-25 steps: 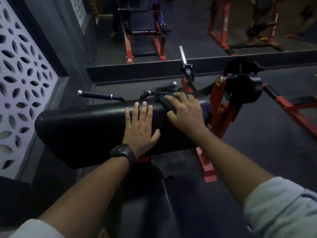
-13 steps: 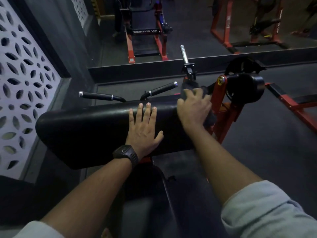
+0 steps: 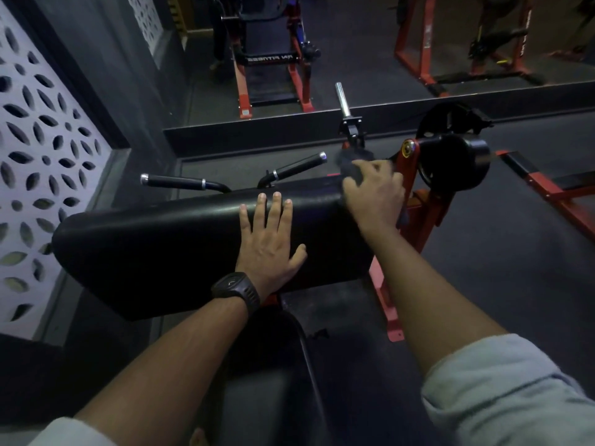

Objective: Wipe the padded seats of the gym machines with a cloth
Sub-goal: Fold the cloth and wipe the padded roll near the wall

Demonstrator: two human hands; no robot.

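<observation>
Your right hand (image 3: pixel 375 194) curls over the dark cloth (image 3: pixel 349 167) at the far right end of the black pad (image 3: pixel 161 246); your left hand (image 3: pixel 270 243) lies flat on it, fingers straight. Two black handles (image 3: pixel 180 182) stick out just beyond the pad, and a red frame (image 3: pixel 415 201) stands to its right. The floor (image 3: pixel 499 268) is dark, with a perforated white panel (image 3: pixel 38 156) on the left.

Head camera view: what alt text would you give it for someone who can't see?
A person's right hand holds a dark cloth against the right end of a long black pad on a red-framed gym machine, while the left hand, a black watch on its wrist, rests flat on the pad's middle.
</observation>
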